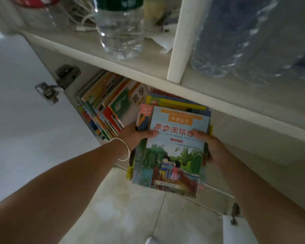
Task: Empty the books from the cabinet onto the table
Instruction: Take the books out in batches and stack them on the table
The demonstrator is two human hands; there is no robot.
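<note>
White wooden cabinet [148, 67], lower compartment: leaning row of colourful paperback books [104, 110] sits at its left wall, w/ more left to clear. Stack of thin colourful books [171, 147] hangs half out over the front edge, long axis pointing into the compartment. My left hand [134, 136] & right hand [211, 147] clamp its sides, thumbs on top cover. Table not in view; I'd guess it's behind me.
</note>
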